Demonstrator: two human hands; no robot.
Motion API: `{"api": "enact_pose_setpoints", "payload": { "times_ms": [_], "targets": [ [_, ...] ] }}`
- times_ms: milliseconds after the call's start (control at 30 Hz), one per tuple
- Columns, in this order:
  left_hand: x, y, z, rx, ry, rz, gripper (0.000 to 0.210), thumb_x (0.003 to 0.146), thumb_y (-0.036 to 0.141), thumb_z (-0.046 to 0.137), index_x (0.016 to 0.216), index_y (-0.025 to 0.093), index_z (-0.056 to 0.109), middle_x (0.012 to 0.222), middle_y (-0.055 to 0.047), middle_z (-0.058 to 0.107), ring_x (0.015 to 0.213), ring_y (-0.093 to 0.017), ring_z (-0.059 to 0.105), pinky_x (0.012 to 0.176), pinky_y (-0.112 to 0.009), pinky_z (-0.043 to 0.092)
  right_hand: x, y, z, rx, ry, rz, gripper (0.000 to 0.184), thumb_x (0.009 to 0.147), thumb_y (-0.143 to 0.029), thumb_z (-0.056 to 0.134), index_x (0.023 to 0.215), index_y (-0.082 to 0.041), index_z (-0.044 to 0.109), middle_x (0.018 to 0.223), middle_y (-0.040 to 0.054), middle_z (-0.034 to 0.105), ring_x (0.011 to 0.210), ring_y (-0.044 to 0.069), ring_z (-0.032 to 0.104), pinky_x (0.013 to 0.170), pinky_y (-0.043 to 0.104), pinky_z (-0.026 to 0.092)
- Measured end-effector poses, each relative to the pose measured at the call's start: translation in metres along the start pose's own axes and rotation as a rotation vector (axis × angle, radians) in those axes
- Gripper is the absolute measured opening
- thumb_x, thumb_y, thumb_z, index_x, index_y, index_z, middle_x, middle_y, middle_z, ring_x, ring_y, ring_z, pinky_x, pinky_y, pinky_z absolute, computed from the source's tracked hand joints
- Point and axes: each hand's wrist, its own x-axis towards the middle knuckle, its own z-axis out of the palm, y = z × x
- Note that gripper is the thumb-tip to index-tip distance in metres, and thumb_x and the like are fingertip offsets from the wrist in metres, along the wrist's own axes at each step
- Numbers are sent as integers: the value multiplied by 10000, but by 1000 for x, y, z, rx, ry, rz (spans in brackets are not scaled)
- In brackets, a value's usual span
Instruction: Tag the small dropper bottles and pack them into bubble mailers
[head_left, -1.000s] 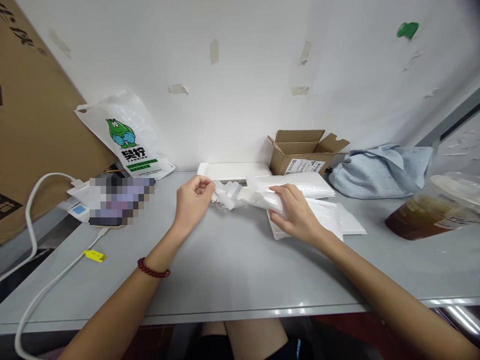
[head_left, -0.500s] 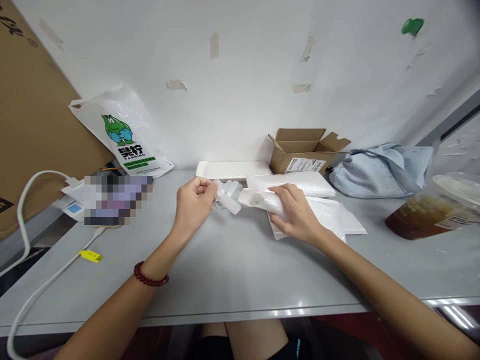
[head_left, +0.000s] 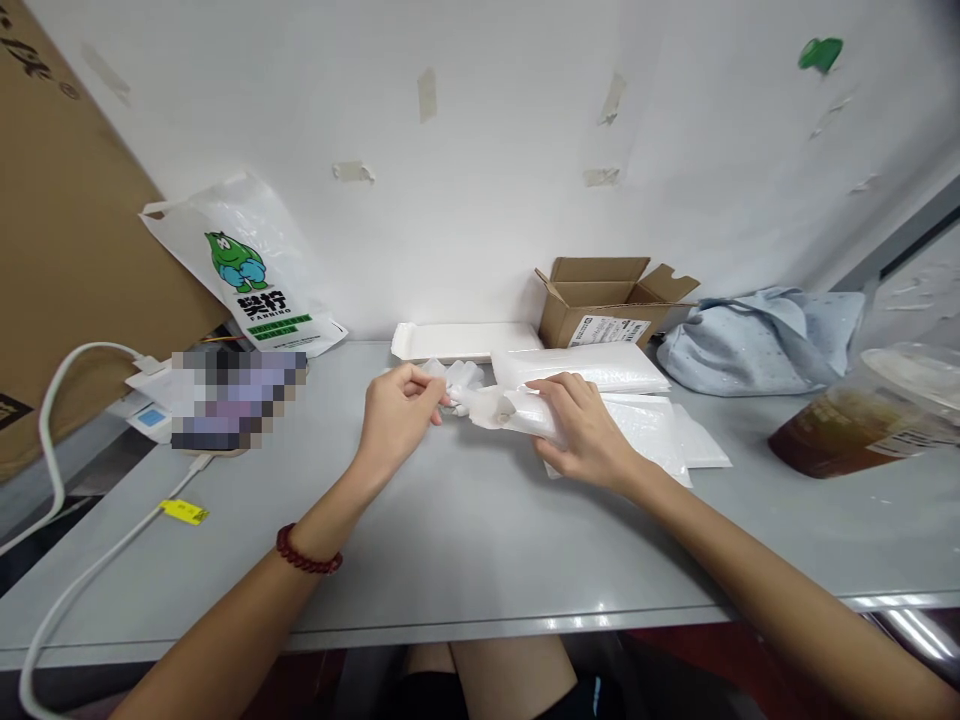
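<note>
My right hand (head_left: pixel 581 428) is closed around a white bubble mailer (head_left: pixel 525 415), squeezing it so that its mouth gapes toward the left. Thumb and fingertips of my left hand (head_left: pixel 405 410) are pinched on a small translucent plastic piece (head_left: pixel 457 403) right at that mouth; its exact kind is too small to make out. Several similar translucent pieces (head_left: pixel 463 373) lie on the table just behind my left fingertips. Beneath and beside my right hand are more white bubble mailers (head_left: pixel 652 430), with another mailer (head_left: pixel 592 367) just behind.
A white packet (head_left: pixel 465 340) lies by the wall, beside an opened cardboard box (head_left: pixel 600 305). Light blue cloth (head_left: pixel 757 340) and a drink cup (head_left: pixel 840 425) stand right. On the left are a printed plastic bag (head_left: pixel 255 270), a blurred device (head_left: pixel 247 400) and a white cable (head_left: pixel 75 590).
My left hand has moved right, bringing the plastic piece up to the mailer's mouth. The mailer has shifted slightly right and its mouth shows wider.
</note>
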Motion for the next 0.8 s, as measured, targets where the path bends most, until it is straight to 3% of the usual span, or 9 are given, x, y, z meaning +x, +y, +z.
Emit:
{"api": "enact_pose_setpoints", "payload": {
  "times_ms": [167,267,467,800],
  "targets": [
    [-4,0,6,-116,-247,-77,167,726,308,661,674,153,629,750,-56,721,476,-92,554,466,-231,431,0,2,2,12,3,0,515,712,-246,532,1215,-196,432,1079,120,528,1000,299,486,800,423,387],
    [-5,0,8,-154,-338,-97,154,721,307,666,689,156,671,787,-57,718,488,-84,535,456,-226,417,0,2,2,23,6,-2,471,734,-251,533,1191,-183,447,1063,124,536,987,293,495,798,423,394],
    [-2,-6,8,-65,-365,-192,196,739,325,644,644,154,661,607,-19,646,442,-71,478,448,-224,388,-1,3,3,30,8,-20,459,744,-245,544,1189,-178,453,1081,130,544,1001,293,505,814,435,405],
    [-1,-1,4,-262,-496,-340,191,755,313,679,803,142,609,930,-83,713,510,-55,508,524,-229,421,-1,6,-3,68,81,-78,299,760,-175,540,1059,-193,532,958,92,568,877,245,543,745,388,434]
  ]
}}
